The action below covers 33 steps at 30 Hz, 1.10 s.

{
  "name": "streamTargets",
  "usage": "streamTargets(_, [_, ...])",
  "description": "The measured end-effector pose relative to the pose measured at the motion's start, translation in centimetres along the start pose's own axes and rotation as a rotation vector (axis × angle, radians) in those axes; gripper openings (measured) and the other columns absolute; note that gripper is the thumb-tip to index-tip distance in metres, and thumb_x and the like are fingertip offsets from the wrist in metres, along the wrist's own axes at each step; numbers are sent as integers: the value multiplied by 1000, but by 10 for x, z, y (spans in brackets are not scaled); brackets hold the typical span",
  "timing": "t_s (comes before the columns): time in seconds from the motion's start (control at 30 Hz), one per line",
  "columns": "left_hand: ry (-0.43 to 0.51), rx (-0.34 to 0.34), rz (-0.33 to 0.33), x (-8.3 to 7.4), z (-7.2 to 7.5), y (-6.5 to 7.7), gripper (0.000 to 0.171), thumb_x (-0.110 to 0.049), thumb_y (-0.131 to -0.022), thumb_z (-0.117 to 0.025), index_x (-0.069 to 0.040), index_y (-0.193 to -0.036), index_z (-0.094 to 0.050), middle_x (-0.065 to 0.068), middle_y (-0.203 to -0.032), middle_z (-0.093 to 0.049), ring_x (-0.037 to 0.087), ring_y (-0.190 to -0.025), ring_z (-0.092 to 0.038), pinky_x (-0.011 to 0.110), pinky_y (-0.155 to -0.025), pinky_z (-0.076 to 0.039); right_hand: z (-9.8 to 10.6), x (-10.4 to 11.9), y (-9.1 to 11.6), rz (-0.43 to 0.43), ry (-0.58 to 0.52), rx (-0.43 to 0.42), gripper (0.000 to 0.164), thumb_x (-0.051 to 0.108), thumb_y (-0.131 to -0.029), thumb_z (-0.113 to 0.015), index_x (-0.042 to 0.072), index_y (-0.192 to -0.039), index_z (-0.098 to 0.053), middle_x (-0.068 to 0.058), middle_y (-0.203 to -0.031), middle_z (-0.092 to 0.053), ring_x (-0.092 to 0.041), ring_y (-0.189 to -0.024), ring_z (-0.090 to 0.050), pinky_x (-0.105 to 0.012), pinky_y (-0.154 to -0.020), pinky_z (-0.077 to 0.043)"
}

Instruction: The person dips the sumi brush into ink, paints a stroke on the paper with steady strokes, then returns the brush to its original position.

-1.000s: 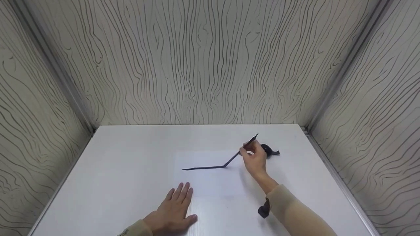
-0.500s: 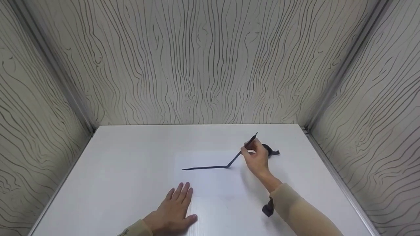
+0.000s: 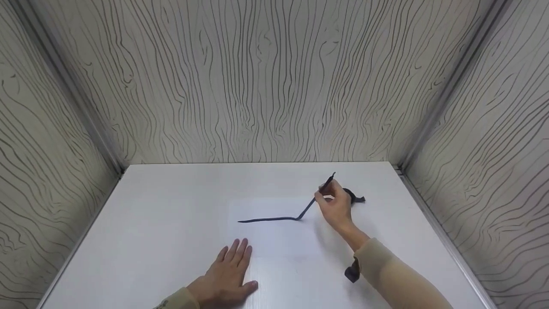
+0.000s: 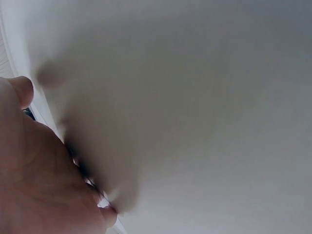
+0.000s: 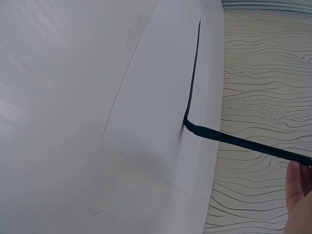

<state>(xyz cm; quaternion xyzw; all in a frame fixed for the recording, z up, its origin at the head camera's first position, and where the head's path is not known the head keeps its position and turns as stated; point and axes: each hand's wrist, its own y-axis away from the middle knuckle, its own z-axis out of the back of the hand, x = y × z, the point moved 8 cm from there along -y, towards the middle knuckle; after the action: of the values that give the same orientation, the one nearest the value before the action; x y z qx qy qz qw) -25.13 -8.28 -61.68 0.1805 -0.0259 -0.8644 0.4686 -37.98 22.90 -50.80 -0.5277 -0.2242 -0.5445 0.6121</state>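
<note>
My right hand pinches a dark ink brush between thumb and fingers, tilted with its upper end away to the right. In the right wrist view the bent brush tip touches a white sheet of paper. A long, thin black stroke runs across the sheet from the left up to the tip. My left hand lies flat with fingers straight, its fingertips by the paper's near left corner. In the left wrist view that hand shows only partly, over a blurred pale surface.
A round black object with a short projecting end stands behind the right hand, partly hidden by it. The white table meets wood-grain panels at the back and sides. A dark wrist device hangs under the right sleeve.
The right hand and brush have moved slightly right, and the black stroke has grown a little longer at its right end. The left hand has stayed in place.
</note>
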Motion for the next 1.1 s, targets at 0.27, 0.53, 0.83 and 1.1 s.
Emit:
streamTargets(0.27, [25,-14,-9,0,0,2,99,-72,-111,-38,0,-177,-23,22,-190,-14,47,-177,-15,71,-140,-19,1,8,-1,47,-9,12,14,-7,-99,-74,1,-110,-70,-17,-104,-78,-19,-100,-78,-15,-83,-61])
streamTargets(0.53, [39,16,10,2,-3,1,100,-74,-110,-37,-3,-179,-20,18,-191,-10,45,-178,-12,69,-141,-17,6,13,-4,60,-4,4,15,-6,-98,-75,2,-108,-70,-11,-100,-78,-16,-96,-79,-14,-83,-62])
streamTargets(0.83, [12,16,10,1,-2,0,102,-76,-109,-37,-3,-179,-20,18,-191,-12,45,-178,-13,69,-141,-18,19,23,-15,79,42,-6,14,-6,-98,-73,1,-110,-69,-13,-100,-78,-6,-93,-74,-13,-81,-60])
streamTargets(1.1, [21,6,-4,0,0,2,101,-75,-110,-37,-1,-178,-22,20,-191,-13,46,-178,-15,70,-140,-19,39,32,-26,138,45,-42,14,-7,-98,-73,-1,-110,-69,-14,-101,-76,-8,-96,-75,-12,-83,-61])
